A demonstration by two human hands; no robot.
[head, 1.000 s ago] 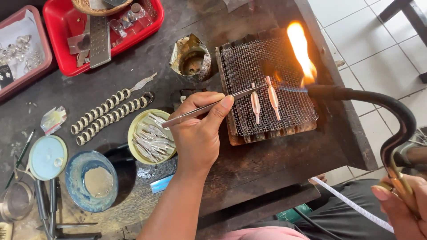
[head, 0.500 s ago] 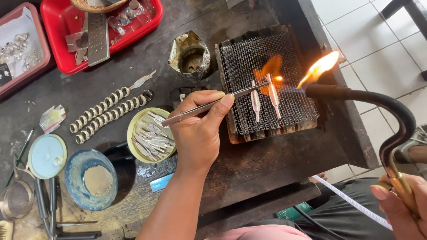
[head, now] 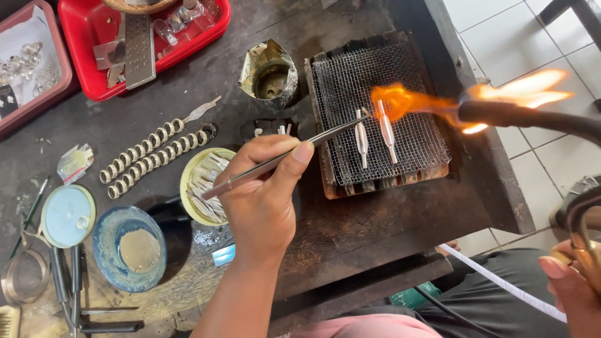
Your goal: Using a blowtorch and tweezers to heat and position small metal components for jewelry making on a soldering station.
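Observation:
My left hand (head: 263,200) grips long steel tweezers (head: 282,158) whose tips reach the top of the left one of two slim silver pieces (head: 362,139) lying on a wire mesh pad (head: 413,75). My right hand (head: 573,291) at the lower right edge holds the handle of a black gas torch (head: 519,116). Its orange flame (head: 407,103) blows left across the mesh onto the upper end of the right silver piece (head: 387,130), and more flame flares at the nozzle.
A foil-lined pot (head: 270,74) stands left of the mesh. Two chains of silver rings (head: 153,153), a yellow dish of silver strips (head: 201,181), a blue bowl of powder (head: 130,249), a round lid (head: 66,215) and hand tools lie left. Red trays (head: 87,75) sit at the back.
The flame first rose upward above the mesh, then swung down and left, and now plays on the silver pieces. My left hand and the tweezers stayed almost still.

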